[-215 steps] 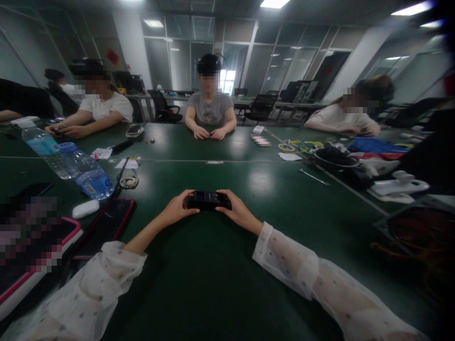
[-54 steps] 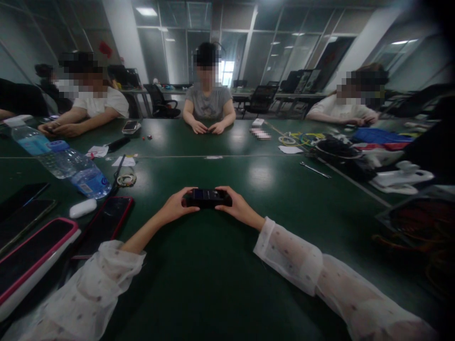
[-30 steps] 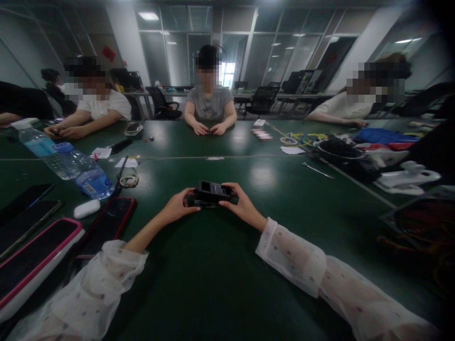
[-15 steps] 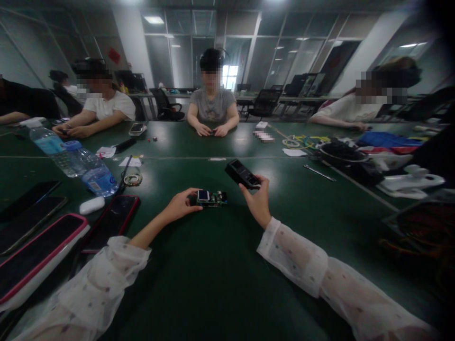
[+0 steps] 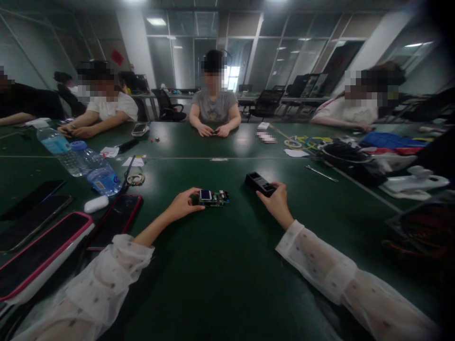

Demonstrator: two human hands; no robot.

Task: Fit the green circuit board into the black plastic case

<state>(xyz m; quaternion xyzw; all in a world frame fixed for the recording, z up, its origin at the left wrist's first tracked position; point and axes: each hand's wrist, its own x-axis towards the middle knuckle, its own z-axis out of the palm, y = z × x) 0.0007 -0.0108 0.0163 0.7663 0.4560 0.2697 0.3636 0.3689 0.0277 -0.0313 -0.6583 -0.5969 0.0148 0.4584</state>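
Observation:
My left hand (image 5: 185, 203) pinches the left end of a small green circuit board (image 5: 216, 198) with a little screen on its top face. The board is held level at the table surface in front of me. Off to the right, my right hand (image 5: 277, 199) grips the near end of a black plastic casing (image 5: 260, 183) with rectangular openings in its face. The casing is low at the table, angled toward the far left, and apart from the board. Whether it rests fully on the table I cannot tell.
Phones, one with a pink rim (image 5: 46, 251), a white earbud case (image 5: 96, 204) and two water bottles (image 5: 101, 173) occupy the left side. A wrench (image 5: 322, 174) lies to the right, before a heap of cables (image 5: 309, 143). Co-workers sit across the green table (image 5: 220, 265).
My right hand has moved right and down toward the table with the black casing. The left hand still holds the circuit board in about the same place.

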